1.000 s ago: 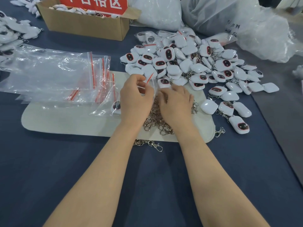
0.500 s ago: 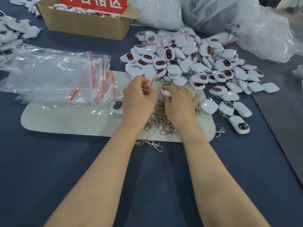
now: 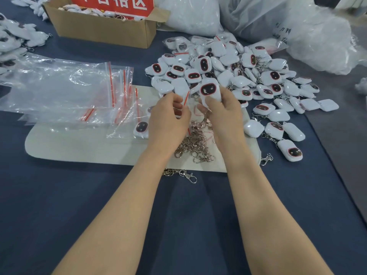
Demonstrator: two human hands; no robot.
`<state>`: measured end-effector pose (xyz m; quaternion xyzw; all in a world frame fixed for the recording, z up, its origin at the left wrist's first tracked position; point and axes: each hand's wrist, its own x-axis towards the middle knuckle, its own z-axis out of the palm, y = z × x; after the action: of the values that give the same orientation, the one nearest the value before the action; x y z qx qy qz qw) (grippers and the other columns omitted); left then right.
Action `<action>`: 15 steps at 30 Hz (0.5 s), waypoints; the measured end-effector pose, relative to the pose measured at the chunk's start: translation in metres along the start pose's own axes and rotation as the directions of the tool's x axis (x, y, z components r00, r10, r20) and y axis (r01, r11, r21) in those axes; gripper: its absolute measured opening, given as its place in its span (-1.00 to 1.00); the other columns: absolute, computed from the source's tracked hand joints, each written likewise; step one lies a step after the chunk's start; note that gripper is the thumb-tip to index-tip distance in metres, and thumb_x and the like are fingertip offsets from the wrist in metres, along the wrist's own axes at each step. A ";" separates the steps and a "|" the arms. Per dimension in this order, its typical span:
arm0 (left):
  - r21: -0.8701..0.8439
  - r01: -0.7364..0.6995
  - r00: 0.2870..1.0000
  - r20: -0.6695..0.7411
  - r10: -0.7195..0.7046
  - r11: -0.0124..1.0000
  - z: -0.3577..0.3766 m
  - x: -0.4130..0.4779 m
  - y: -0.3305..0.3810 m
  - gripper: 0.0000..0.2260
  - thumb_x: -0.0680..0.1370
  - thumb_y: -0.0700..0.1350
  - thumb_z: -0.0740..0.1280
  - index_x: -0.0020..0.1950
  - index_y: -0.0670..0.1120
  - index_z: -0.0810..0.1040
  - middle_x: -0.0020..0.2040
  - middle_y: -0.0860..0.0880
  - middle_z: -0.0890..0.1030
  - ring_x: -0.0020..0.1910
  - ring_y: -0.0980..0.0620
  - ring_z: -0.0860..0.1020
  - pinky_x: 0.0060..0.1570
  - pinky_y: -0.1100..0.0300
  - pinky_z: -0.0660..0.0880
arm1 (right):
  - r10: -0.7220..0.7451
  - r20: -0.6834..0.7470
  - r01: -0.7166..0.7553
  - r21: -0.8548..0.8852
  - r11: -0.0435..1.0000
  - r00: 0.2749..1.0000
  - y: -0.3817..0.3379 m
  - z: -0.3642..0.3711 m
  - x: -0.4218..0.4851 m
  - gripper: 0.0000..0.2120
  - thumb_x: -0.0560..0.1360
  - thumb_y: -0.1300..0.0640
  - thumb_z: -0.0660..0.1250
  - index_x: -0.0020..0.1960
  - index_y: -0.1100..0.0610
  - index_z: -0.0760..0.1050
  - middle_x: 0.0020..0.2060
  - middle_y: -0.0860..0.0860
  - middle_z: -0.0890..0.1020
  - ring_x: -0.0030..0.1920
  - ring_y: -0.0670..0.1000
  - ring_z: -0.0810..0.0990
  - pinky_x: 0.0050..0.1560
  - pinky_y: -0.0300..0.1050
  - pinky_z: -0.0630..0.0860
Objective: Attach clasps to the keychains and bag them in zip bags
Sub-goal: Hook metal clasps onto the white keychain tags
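Hands (image 3: 168,118) (image 3: 226,114) hold zip bag (image 3: 186,100) and keychain (image 3: 209,90); box (image 3: 99,30) holds keychains (image 3: 85,9).

Right hand (image 3: 225,116) lifted a keychain (image 3: 208,90); left hand (image 3: 168,119) seemingly raised its zip bag (image 3: 186,99)

Both hands are up over the middle of the pale mat (image 3: 79,147). The right hand (image 3: 224,114) holds a white keychain (image 3: 209,91), its dark, red-rimmed face turned up toward us. Just beside it, the left hand (image 3: 168,116) pinches a clear zip bag (image 3: 186,99) by its red-striped mouth. Below the hands a pile of metal clasps (image 3: 195,145) lies on the mat, and one stray clasp (image 3: 188,174) sits on the dark blue tabletop (image 3: 59,205) just off the mat's near edge. A big heap of keychains (image 3: 248,76) spreads beyond and to the right. Empty bags (image 3: 69,92) are stacked to the left, with a cardboard box (image 3: 103,30) behind them.
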<state>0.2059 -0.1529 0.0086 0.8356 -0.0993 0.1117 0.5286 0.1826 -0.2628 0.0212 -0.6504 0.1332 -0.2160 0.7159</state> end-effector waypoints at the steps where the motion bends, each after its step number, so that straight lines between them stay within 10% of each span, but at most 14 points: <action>1: 0.003 0.003 1.000 0.000 -0.003 1.000 0.000 0.000 0.000 -0.84 0.54 -0.13 0.31 0.10 -0.10 0.51 -0.04 0.01 0.58 -0.11 0.09 0.55 -0.04 0.14 0.53 | 0.082 0.037 -0.087 0.192 0.978 0.996 -0.001 0.000 0.001 -0.81 0.54 0.38 0.19 0.03 0.20 0.52 -0.16 0.07 0.62 -0.17 -0.02 0.64 -0.05 -0.11 0.60; 5: 0.002 0.007 1.000 0.004 -0.007 1.000 0.000 -0.001 0.001 -0.83 0.54 -0.12 0.31 0.11 -0.09 0.52 -0.03 0.03 0.58 -0.11 0.12 0.55 -0.05 0.18 0.53 | 0.219 0.165 -0.272 0.474 0.838 0.962 0.001 -0.002 0.003 -0.83 0.58 0.38 0.13 -0.02 0.28 0.50 -0.23 0.12 0.63 -0.22 0.03 0.66 -0.17 -0.17 0.60; 15: 0.017 0.003 1.000 0.015 -0.003 1.000 0.000 -0.002 0.001 -0.83 0.55 -0.10 0.31 0.12 -0.08 0.51 -0.03 0.04 0.57 -0.12 0.15 0.54 -0.07 0.22 0.52 | 0.034 0.173 -0.064 0.169 0.984 0.984 0.007 -0.004 -0.001 -0.93 0.58 0.27 0.26 -0.03 0.16 0.50 -0.18 0.04 0.63 -0.16 -0.07 0.63 -0.06 -0.19 0.55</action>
<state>0.2040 -0.1531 0.0094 0.8412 -0.1008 0.1055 0.5207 0.1813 -0.2652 0.0142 -0.5981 0.0684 -0.1528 0.7837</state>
